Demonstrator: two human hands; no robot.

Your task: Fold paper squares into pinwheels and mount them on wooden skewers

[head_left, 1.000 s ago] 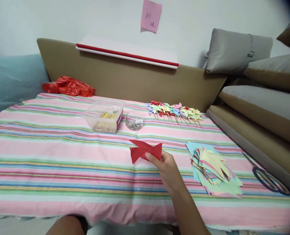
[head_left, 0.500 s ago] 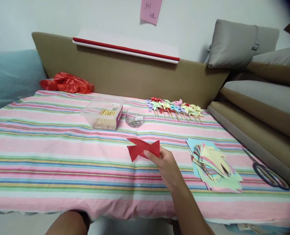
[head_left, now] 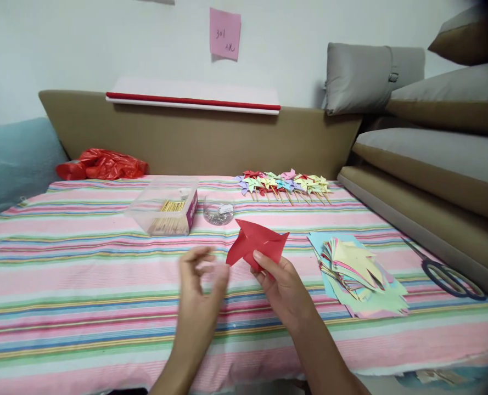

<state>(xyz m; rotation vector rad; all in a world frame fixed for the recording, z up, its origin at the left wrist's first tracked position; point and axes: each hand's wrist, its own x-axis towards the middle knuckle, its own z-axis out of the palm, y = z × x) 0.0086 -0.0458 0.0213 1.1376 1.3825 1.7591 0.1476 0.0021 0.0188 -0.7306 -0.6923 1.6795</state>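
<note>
A piece of red paper [head_left: 264, 240], cut and with pointed corners like a pinwheel, is pinched between the thumb and fingers of my right hand [head_left: 282, 282]. My left hand [head_left: 202, 288] is raised just left of it, slightly blurred, fingers curled but apart and nothing visible between them. Its thumb tip comes close to the paper's lower left point; whether they touch I cannot tell. Behind the paper stand a round clear tub of small metal pins [head_left: 219, 213] and a clear plastic box [head_left: 145, 211] holding thin wooden sticks [head_left: 172, 219].
Finished pinwheels on sticks [head_left: 285, 184] lie in a group at the back. At right are a stack of coloured paper [head_left: 359, 274] and scissors [head_left: 445, 274]. A red plastic bag [head_left: 104, 163] lies at back left on the striped cloth [head_left: 83, 274]. Grey cushions [head_left: 437, 153] line the right side.
My left hand has come into view beside the red paper. My right hand has turned the paper and tilted it up. The camera view has shifted slightly.
</note>
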